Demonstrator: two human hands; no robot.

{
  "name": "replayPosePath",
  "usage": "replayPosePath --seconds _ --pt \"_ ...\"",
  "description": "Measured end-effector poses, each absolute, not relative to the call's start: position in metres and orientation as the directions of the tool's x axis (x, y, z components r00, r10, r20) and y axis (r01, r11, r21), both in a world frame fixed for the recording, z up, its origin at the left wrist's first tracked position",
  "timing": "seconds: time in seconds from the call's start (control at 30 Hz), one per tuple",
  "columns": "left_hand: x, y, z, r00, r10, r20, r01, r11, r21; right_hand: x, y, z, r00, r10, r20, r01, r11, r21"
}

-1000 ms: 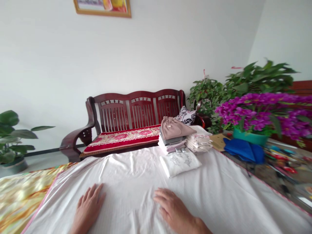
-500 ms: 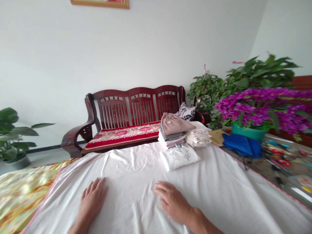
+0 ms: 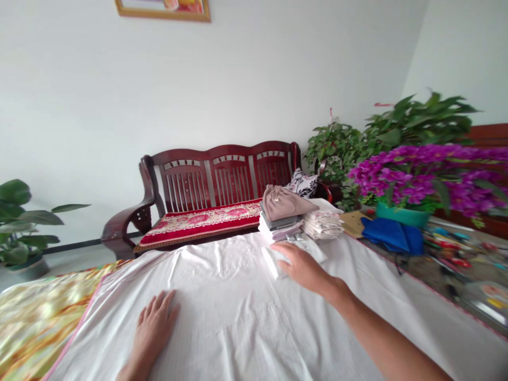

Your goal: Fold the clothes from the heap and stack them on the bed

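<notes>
My left hand rests palm down on the wrinkled white cloth with its fingers spread. My right hand reaches forward over a folded white garment with a grey print, covering part of it. Its fingers are stretched out with the thumb apart; whether they touch the garment I cannot tell. Just behind stands a pile of folded clothes, topped by a taupe garment with a gathered waist. To its right is a second stack of pale folded clothes.
A wooden bench with a red runner stands beyond the cloth. On the right, a side table holds purple flowers, a blue cloth item and scattered small things. Yellow patterned fabric lies at left.
My right hand has moved forward from the white cloth to over the folded white garment. My left hand stays flat in nearly the same place; the view has tilted slightly.
</notes>
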State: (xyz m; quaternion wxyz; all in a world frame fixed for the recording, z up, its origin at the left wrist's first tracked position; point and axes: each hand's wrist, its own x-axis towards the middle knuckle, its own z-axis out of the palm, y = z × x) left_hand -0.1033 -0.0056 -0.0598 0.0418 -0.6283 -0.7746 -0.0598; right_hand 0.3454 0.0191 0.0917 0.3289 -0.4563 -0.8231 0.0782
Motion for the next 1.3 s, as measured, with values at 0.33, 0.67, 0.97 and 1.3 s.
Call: replayPosePath --seconds 0.33,0.67,0.97,1.3 --pt "-0.099 -0.008 -0.056 -0.213 0.963 0.166 0.977 0.207 0.053 0.379 0.137 0.148 -0.271 0.828 0.492 0.962 0.243 0.123" --pt "-0.098 -0.007 -0.058 -0.220 0.957 0.189 0.974 0.205 0.095 0.380 0.155 0.140 -0.237 0.847 0.476 0.970 0.178 0.166" --pt "-0.113 0.003 -0.070 -0.203 0.968 0.146 0.974 0.185 0.128 0.393 0.158 0.154 -0.165 0.765 0.622 0.986 0.117 0.117" --pt "-0.104 -0.001 -0.064 -0.202 0.953 0.228 0.971 0.165 0.170 0.387 0.136 0.215 0.048 0.396 0.917 0.961 0.233 -0.151"
